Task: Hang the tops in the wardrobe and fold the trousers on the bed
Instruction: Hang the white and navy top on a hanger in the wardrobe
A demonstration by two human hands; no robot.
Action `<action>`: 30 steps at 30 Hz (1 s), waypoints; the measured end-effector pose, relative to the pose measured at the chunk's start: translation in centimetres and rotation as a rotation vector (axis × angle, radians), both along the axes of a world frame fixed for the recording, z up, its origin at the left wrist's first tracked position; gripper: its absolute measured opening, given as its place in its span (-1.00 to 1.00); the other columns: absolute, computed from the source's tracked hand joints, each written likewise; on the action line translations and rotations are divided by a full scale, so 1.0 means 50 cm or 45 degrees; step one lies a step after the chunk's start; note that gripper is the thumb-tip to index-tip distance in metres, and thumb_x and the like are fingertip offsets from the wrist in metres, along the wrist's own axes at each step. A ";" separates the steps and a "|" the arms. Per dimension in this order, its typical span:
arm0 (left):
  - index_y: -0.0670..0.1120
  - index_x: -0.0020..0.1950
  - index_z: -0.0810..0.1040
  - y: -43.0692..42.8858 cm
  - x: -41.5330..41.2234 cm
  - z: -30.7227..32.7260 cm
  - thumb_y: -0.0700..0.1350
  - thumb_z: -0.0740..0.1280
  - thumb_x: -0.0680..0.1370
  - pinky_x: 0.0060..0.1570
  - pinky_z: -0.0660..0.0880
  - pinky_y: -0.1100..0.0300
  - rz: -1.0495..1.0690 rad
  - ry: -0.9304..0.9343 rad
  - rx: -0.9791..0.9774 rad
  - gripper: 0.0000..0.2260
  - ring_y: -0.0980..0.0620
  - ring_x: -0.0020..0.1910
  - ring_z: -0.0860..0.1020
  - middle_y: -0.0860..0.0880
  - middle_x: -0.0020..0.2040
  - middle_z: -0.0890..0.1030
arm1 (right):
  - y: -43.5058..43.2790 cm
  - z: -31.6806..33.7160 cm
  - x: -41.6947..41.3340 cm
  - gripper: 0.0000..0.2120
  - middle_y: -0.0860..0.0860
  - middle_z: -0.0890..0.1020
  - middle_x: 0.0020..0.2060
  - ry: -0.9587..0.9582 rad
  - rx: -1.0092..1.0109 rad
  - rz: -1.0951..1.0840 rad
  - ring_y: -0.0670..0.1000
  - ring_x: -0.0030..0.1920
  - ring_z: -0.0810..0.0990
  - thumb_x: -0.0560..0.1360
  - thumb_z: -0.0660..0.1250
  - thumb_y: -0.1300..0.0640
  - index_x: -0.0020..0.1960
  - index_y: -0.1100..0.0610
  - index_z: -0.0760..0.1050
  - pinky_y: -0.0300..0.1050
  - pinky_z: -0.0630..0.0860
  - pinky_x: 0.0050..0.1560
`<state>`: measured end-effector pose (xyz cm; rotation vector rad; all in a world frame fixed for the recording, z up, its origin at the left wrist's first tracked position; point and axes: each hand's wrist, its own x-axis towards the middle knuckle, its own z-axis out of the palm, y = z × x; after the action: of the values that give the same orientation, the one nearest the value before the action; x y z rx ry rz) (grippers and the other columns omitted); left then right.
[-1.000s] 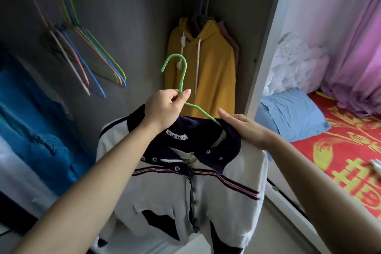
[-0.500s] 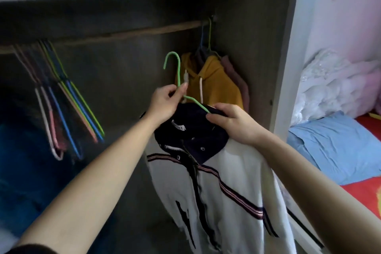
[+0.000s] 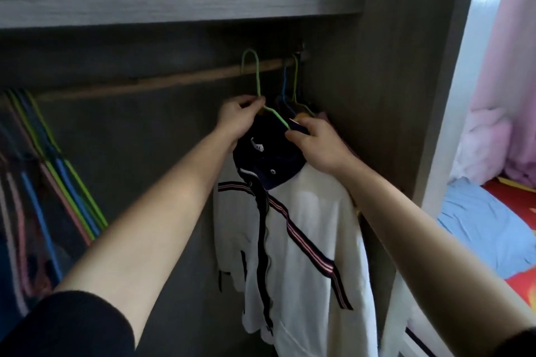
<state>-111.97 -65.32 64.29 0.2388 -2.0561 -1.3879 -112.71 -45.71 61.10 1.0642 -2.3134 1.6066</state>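
A white top [image 3: 307, 240] with a navy collar and striped bands hangs from a green wire hanger [image 3: 255, 72]. The hanger's hook sits at the wooden wardrobe rail [image 3: 162, 82], level with it. My left hand [image 3: 239, 120] pinches the hanger's neck just under the hook. My right hand [image 3: 314, 143] grips the hanger's right arm together with the navy collar. Behind my right hand hang other hangers [image 3: 293, 81], one blue and one green, whose garments are almost fully hidden.
Several empty coloured hangers [image 3: 58, 171] dangle at the rail's left end. A grey shelf [image 3: 179, 7] runs just above the rail. The wardrobe's side wall [image 3: 385, 95] stands close on the right. Beyond it lie a blue pillow [image 3: 487, 220] and a red bedcover [image 3: 519, 284].
Both hands have raised the top and hanger from chest height up to the rail, and toward the right end. The view has tilted upward, revealing the shelf.
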 end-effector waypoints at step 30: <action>-0.11 0.46 0.44 0.041 0.175 -0.391 0.03 0.06 0.68 0.46 0.27 -0.02 0.152 0.140 -0.419 -0.58 -0.03 0.45 0.35 -0.06 0.47 0.43 | 0.055 -0.273 0.155 -0.53 -0.03 0.44 0.31 0.376 0.153 -0.737 -0.05 0.23 0.47 0.65 0.17 -0.16 0.50 -0.02 0.27 -0.15 0.42 0.10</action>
<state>-103.21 -63.26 44.76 0.1380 -2.1031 -0.9523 -104.95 -42.97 47.43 0.5218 -2.2455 1.0297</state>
